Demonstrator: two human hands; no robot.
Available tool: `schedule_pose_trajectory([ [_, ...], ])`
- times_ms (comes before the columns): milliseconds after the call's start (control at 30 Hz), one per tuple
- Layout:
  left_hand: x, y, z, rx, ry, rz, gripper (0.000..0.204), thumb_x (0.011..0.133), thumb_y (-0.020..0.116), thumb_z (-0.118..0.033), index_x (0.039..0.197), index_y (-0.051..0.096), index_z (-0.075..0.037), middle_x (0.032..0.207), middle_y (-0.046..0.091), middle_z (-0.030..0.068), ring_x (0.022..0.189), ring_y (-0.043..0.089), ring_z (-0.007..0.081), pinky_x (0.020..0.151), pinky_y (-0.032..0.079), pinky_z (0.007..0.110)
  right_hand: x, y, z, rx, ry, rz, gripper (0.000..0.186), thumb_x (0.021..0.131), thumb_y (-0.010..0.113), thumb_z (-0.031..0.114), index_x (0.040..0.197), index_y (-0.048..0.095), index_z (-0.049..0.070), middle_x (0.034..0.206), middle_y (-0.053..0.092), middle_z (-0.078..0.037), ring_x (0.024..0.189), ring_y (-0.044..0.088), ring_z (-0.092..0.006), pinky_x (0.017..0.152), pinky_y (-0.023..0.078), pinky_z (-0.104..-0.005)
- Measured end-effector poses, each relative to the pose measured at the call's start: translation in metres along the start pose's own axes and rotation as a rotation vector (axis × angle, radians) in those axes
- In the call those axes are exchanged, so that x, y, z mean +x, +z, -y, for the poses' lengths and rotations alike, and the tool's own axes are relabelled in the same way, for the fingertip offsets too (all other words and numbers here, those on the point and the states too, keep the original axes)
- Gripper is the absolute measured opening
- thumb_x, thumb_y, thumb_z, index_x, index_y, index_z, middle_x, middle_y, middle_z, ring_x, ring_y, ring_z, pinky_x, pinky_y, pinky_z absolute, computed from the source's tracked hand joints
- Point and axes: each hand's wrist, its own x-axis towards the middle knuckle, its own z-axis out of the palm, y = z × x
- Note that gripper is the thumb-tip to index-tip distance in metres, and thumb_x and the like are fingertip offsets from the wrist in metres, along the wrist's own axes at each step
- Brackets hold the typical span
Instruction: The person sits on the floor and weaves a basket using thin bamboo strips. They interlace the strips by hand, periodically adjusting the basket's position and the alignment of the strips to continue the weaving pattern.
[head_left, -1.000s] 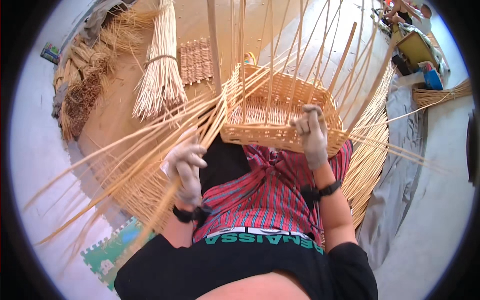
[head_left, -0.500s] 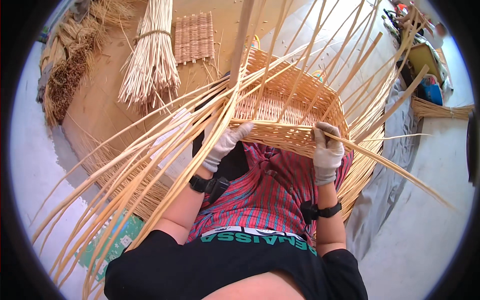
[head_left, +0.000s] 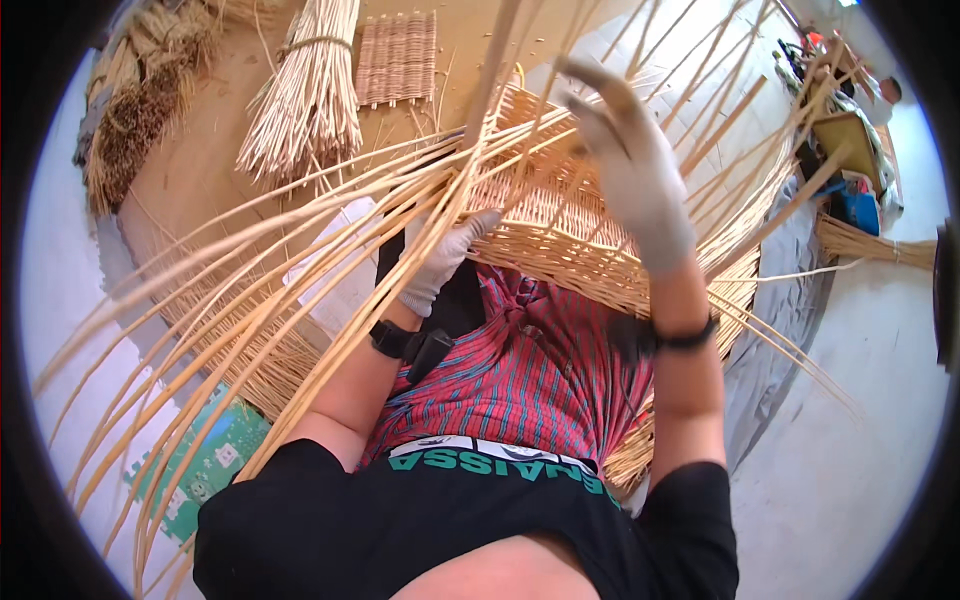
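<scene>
A wicker basket (head_left: 570,255) of pale willow rods rests tilted over my lap. Many upright stakes rise from its rim. My left hand (head_left: 445,260), in a whitish glove, is closed on the basket's near left corner, its thumb lying along the rim. From that corner a spray of long willow rods (head_left: 270,310) fans out to the lower left, across my left forearm. Above the right half of the basket, my gloved right hand (head_left: 640,185) is raised among the stakes, blurred, with its fingers apart and nothing seen in them.
A tied bundle of peeled rods (head_left: 310,95) and a square woven panel (head_left: 397,58) lie on the brown floor ahead. More rods are heaped at far left (head_left: 140,130). To the right are a grey cloth (head_left: 765,330) and another tied bundle (head_left: 870,243). A green patterned mat (head_left: 215,455) is lower left.
My right hand has let go of the basket's near rim and moved up and away over it. My left hand keeps its hold at the left corner.
</scene>
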Motion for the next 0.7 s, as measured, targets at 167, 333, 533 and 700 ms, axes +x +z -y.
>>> schedule_pose_trajectory([
  [167, 0.012, -0.002, 0.029, 0.159, 0.061, -0.092, 0.047, 0.090, 0.082, -0.024, 0.125, 0.065, 0.001, 0.113, 0.072, 0.0081, 0.101, 0.067, 0.0173, 0.090, 0.055, 0.032, 0.086, 0.026, -0.085, -0.474, -0.080, -0.288, 0.054, 0.090, 0.070, 0.016, 0.141, 0.057, 0.007, 0.117, 0.067, -0.023, 0.105, 0.068, -0.0350, 0.092, 0.053, -0.0446],
  [333, 0.004, 0.001, -0.013, 0.347, 0.151, -0.078, 0.051, 0.088, 0.083, -0.023, 0.128, 0.063, 0.001, 0.115, 0.071, 0.0104, 0.101, 0.066, 0.0207, 0.091, 0.053, 0.034, 0.054, 0.035, -0.069, -0.635, -0.120, -0.470, 0.069, 0.092, 0.066, 0.013, 0.155, 0.037, 0.014, 0.124, 0.062, -0.024, 0.097, 0.067, -0.0342, 0.086, 0.053, -0.0453],
  [533, 0.003, -0.006, 0.012, 0.175, 0.191, -0.133, 0.040, 0.088, 0.082, -0.025, 0.118, 0.070, -0.001, 0.110, 0.073, 0.0099, 0.099, 0.066, 0.0189, 0.090, 0.054, 0.033, -0.158, 0.010, -0.148, 0.334, -0.023, -0.665, 0.033, 0.111, 0.045, 0.029, 0.130, 0.057, 0.004, 0.084, 0.058, 0.000, 0.078, 0.060, -0.0133, 0.068, 0.054, -0.0298],
  [700, -0.016, -0.024, -0.003, 0.209, 0.168, -0.087, 0.045, 0.089, 0.081, -0.019, 0.127, 0.065, -0.001, 0.119, 0.069, 0.0095, 0.107, 0.063, 0.0200, 0.096, 0.052, 0.034, -0.196, 0.048, -0.107, -0.413, 0.112, 0.072, 0.044, 0.097, 0.070, 0.028, 0.130, 0.061, 0.000, 0.124, 0.065, -0.015, 0.111, 0.066, -0.0288, 0.094, 0.054, -0.0397],
])
